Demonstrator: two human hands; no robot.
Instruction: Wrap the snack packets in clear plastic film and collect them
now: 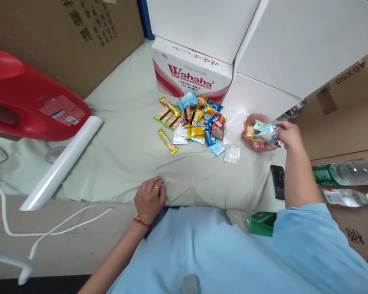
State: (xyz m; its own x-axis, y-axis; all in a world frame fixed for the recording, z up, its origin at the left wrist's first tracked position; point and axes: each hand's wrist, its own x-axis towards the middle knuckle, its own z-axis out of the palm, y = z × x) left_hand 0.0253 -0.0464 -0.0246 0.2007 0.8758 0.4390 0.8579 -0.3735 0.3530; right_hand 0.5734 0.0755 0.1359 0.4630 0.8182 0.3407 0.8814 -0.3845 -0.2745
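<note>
One blue snack packet [268, 132] is pinched in the closed fingers of the right hand [290, 134], just over the pink bag [254, 143]. Left hand [150, 198] curled, empty, resting on the green sheet [125, 139]. Judged: packet is passing between snack pile [196, 122] and bag; next move needs the pinch kept clear of the bag's rim.

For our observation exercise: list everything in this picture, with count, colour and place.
snack packets: many, yellow, blue, red, heaped mid-sheet
Wahaha box: one, red-white, behind the heap
white boxes: two or more, white, top right
cardboard boxes: two or more, brown, both sides
pink bowl: one, pink, right of heap, holding packets
clear wrap: one, clear, between heap and bowl
phone: one, black, beside right forearm
water bottles: two, clear, lying far right
red jug: one, red, far left
white roll: one, white, left, slanting
sheet: one, pale green, under the snacks
left hand: one, resting on sheet's near edge
right hand: one, grip on blue packet over the bowl
</note>
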